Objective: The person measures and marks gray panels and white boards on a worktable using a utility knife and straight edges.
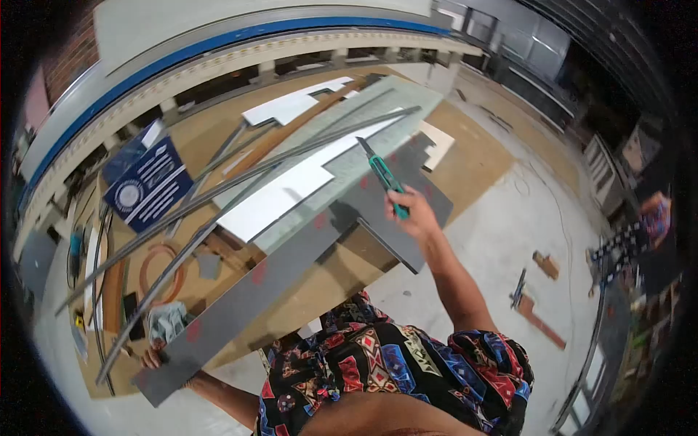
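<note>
Dark grey, the long panel [287, 263] runs from my left hand [152, 356] across the worktop [480, 156] to its broad end beneath my right hand [411, 211]. My left is closed on the narrow end, fingers over the far edge, wrist passing underneath. The sheet looks thin and fairly stiff, though I expect that length to swing or bow if only this end carries it; one grip at each end would steady it, clear of the corners. Red marks [258, 272] dot its face.

My right fingers are wrapped round the rear of a green utility knife [384, 176], its tip pointing away from me. It should be light and easy to turn, best held by the handle, well behind the blade. Ahead of my left hand lie long metal bars [218, 189] and a crumpled cloth [167, 320].
</note>
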`<state>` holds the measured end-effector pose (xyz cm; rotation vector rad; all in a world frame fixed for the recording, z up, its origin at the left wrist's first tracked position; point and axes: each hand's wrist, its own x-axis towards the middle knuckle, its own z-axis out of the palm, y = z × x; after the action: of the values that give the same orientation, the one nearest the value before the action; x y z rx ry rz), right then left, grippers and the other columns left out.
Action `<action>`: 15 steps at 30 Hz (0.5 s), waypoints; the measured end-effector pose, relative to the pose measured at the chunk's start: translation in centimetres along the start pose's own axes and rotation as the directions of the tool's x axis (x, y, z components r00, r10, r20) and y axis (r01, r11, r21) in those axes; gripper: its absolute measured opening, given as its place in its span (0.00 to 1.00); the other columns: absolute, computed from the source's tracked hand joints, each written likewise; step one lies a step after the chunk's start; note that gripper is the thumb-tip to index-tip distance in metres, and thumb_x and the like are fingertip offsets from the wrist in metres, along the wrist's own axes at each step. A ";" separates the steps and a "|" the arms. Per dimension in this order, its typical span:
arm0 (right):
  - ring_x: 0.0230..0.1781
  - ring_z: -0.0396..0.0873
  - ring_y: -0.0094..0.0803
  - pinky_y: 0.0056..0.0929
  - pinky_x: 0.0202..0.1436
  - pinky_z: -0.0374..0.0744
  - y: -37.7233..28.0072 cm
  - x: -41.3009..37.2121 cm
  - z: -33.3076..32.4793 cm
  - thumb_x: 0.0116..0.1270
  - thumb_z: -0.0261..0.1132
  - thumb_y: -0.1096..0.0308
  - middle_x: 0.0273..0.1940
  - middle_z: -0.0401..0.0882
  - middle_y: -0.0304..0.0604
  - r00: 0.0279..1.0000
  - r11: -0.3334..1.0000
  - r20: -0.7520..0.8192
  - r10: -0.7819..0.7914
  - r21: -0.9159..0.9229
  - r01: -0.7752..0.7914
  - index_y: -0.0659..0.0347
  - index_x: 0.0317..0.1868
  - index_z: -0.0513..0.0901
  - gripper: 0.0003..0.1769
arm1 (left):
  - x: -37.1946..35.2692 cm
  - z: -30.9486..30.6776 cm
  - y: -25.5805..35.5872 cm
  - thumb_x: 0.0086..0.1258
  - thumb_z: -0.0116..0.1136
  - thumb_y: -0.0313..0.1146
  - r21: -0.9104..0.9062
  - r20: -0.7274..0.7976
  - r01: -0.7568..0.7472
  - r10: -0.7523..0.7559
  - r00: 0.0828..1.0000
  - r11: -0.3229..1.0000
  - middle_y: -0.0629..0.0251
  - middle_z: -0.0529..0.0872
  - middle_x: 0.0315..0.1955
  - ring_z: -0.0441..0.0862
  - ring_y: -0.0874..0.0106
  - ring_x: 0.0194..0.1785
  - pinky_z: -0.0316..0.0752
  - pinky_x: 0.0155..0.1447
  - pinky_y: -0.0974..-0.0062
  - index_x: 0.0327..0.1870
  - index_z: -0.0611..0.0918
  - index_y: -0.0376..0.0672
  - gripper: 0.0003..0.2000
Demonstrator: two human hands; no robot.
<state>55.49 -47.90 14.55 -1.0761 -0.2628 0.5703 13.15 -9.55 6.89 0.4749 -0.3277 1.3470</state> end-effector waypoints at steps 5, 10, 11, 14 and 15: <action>0.30 0.77 0.30 0.26 0.30 0.77 6.4 -4.4 -2.8 0.58 0.64 0.71 0.33 0.75 0.42 0.944 0.955 0.221 0.243 0.118 -0.274 0.64 0.46 0.71 0.16 | -0.1 1.7 -1.2 0.66 0.44 0.40 0.101 -0.032 0.049 -0.046 0.998 0.994 0.68 0.69 0.30 0.67 0.70 0.37 0.58 0.54 0.64 0.41 0.70 0.46 0.09; 0.49 0.75 0.44 0.38 0.45 0.78 8.6 -7.1 0.7 0.60 0.63 0.69 0.47 0.72 0.46 0.837 0.874 0.382 0.391 0.131 -0.468 0.60 0.51 0.67 0.20 | -0.6 3.3 -1.9 0.65 0.46 0.42 0.172 -0.065 0.076 -0.066 0.996 0.982 0.66 0.69 0.33 0.66 0.68 0.40 0.57 0.56 0.62 0.43 0.70 0.45 0.12; 0.52 0.73 0.46 0.41 0.48 0.77 9.2 -6.9 0.7 0.60 0.63 0.69 0.49 0.70 0.45 0.832 0.866 0.401 0.383 0.157 -0.474 0.59 0.52 0.67 0.21 | -0.8 3.6 -2.1 0.65 0.47 0.42 0.190 -0.067 0.078 -0.066 0.996 0.979 0.65 0.69 0.34 0.66 0.68 0.41 0.57 0.56 0.62 0.43 0.69 0.45 0.12; 0.58 0.67 0.49 0.47 0.55 0.72 10.8 -5.7 1.4 0.61 0.62 0.69 0.52 0.68 0.43 0.836 0.809 0.442 0.324 0.329 -0.487 0.59 0.52 0.67 0.21 | -0.9 4.3 -2.3 0.64 0.48 0.43 0.223 -0.081 0.096 -0.079 0.994 0.970 0.64 0.69 0.36 0.65 0.66 0.43 0.57 0.57 0.61 0.44 0.69 0.44 0.14; 0.59 0.65 0.50 0.49 0.57 0.70 11.7 -5.4 2.1 0.61 0.62 0.69 0.53 0.67 0.43 0.844 0.782 0.450 0.291 0.396 -0.481 0.59 0.52 0.67 0.20 | -1.0 4.2 -2.1 0.63 0.48 0.43 0.230 -0.082 0.098 -0.081 0.993 0.968 0.64 0.69 0.36 0.65 0.66 0.43 0.57 0.57 0.60 0.45 0.69 0.44 0.15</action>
<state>46.44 -45.29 5.55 -0.5032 -0.1950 1.1604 15.17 -12.81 9.72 0.6281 -0.0861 1.3165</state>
